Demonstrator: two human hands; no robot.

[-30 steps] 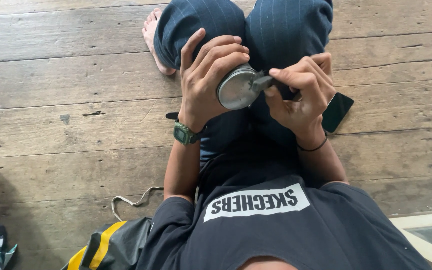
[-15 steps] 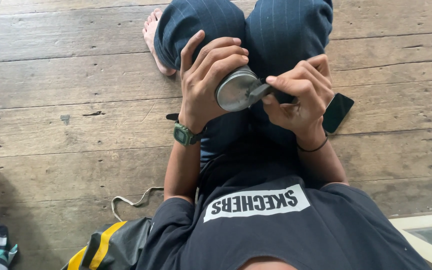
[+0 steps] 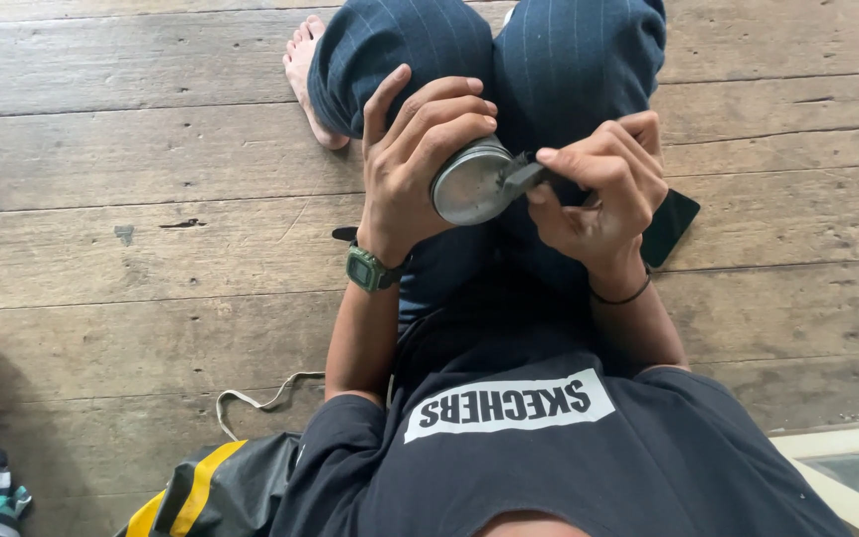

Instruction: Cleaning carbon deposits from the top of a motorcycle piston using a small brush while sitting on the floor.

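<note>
I sit on a wooden plank floor with my knees drawn up. My left hand (image 3: 418,159) wraps around a round grey metal piece (image 3: 471,184), a short cylinder with a flat dull face turned toward me. My right hand (image 3: 599,194) pinches a small dark tool (image 3: 521,177) whose tip rests against the rim of the metal piece. A green watch (image 3: 370,268) is on my left wrist and a thin black band (image 3: 620,296) on my right wrist.
A black phone (image 3: 670,227) lies on the floor by my right hand. A dark bag with yellow stripes (image 3: 213,487) and a pale cord (image 3: 260,398) lie at lower left. My bare foot (image 3: 302,75) rests at the top. A pale frame edge (image 3: 837,443) shows at lower right.
My right hand and the dark tool have shifted slightly along the rim of the metal piece. My left hand keeps the same grip.
</note>
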